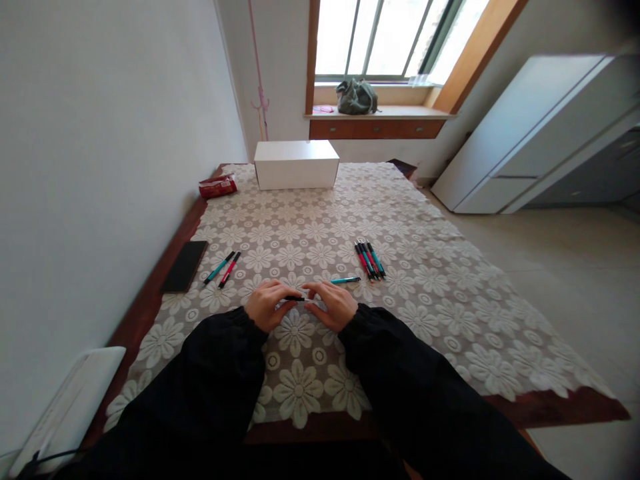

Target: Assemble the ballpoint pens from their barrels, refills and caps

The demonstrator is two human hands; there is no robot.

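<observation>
Both hands work a dark pen over the lace-covered table (pixel 450 313).

The left hand (pixel 267 305) and right hand (pixel 333 305) meet, fingers pinching the pen (pixel 295 299) between them, just in front of the white box (pixel 296 164). 1 teal pen (pixel 345 280) lies beside the right hand; a bundle of pens (pixel 370 260) waits right of it, 2 pens (pixel 224 268) lie left. No writing is readable.
</observation>
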